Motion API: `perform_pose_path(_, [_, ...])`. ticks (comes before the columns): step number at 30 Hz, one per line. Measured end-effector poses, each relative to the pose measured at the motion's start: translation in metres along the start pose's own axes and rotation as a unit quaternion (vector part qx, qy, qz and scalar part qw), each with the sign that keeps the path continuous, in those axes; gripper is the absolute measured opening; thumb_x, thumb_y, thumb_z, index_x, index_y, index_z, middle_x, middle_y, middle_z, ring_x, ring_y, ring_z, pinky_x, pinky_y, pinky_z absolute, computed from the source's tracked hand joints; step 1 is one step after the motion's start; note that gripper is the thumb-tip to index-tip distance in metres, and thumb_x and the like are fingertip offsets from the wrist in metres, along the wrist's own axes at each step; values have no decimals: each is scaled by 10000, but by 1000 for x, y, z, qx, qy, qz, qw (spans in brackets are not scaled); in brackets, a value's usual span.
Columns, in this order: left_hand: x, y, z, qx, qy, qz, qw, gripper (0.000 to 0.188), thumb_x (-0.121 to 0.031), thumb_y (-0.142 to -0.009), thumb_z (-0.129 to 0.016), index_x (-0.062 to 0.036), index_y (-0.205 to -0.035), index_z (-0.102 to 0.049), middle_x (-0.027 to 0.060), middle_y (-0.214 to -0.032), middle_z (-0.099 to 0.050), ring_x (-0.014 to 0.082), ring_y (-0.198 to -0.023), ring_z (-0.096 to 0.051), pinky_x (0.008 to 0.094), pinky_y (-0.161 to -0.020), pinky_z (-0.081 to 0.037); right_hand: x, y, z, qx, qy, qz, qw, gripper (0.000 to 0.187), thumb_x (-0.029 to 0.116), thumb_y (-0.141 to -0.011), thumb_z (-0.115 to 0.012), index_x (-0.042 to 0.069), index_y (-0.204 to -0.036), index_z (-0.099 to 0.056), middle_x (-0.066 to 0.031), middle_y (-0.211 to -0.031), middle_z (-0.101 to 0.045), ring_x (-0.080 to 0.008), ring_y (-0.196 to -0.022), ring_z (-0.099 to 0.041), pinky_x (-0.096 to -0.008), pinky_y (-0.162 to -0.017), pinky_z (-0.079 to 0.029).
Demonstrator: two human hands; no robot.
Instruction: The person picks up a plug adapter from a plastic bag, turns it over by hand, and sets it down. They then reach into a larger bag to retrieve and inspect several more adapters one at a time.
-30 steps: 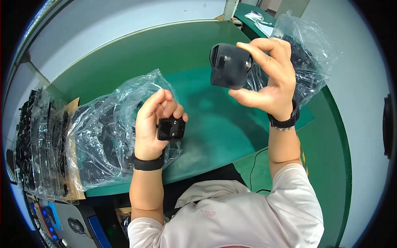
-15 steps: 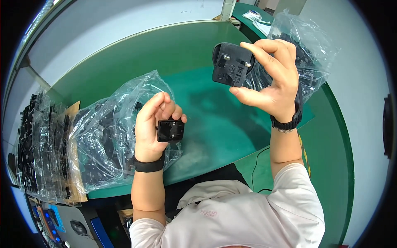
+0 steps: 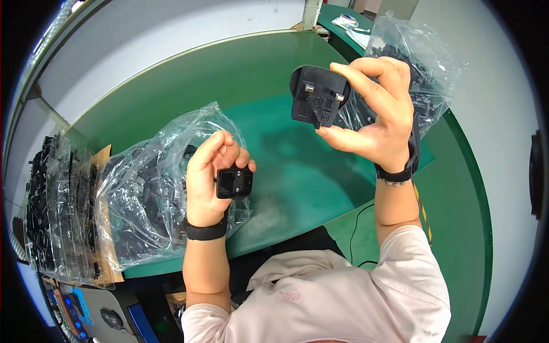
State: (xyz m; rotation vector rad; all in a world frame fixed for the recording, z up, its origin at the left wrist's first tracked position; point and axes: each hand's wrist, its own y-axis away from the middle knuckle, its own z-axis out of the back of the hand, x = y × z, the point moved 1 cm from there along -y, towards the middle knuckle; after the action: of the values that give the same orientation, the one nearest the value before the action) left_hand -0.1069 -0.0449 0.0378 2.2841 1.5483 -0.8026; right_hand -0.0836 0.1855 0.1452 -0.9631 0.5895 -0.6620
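My right hand is raised over the far right of the table, pinching a black three-pin plug adapter between thumb and forefinger. The adapter's pin side, with metal prongs, faces the camera. Lower and to the left, my left hand curls around a small black plastic housing, its hollow inside facing up with small metal contacts in it. Part of that housing is hidden by the palm and fingers. The two pieces are well apart.
A clear plastic bag of black parts lies left of my left hand. Stacked clear trays of black parts stand at the far left. Another bag of black parts sits behind my right hand. A green table lies beneath.
The adapter and my right hand have shifted very slightly left and down. My left hand keeps nearly the same pose, and both grips stay the same.
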Motion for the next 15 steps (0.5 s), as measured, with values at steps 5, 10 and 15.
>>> perform_pose_path(5, [2, -3, 0, -9, -20, -3, 1000, 191, -262, -924, -495, -110, -813, -529, -55, -563, -350, 118, -596, -418, 318, -619, -428, -2, 2, 4, -1, 6, -6, 1000, 574, 253, -449, -791, 89, -988, -679, -41, -900, -577, -237, -832, -472, -344, -778, -390])
perform_pose_path(10, [-1, -3, 7, -12, 19, 0, 1000, 191, -233, -921, -509, -89, -803, -552, -4, -568, -433, 173, -627, -494, 369, -651, -462, -20, -6, 26, -64, 95, -34, 993, 530, 310, -536, -793, 66, -990, -673, -60, -907, -617, -250, -855, -525, -378, -801, -407])
perform_pose_path(15, [1, -3, 4, -40, 42, -25, 998, 166, -208, -903, -517, -79, -801, -539, 2, -592, -466, 178, -645, -513, 368, -664, -466, -105, -23, 106, -70, 381, -248, 888, 593, 470, -658, -758, 38, -1054, -665, -144, -1092, -635, -298, -1050, -564, -369, -903, -430])
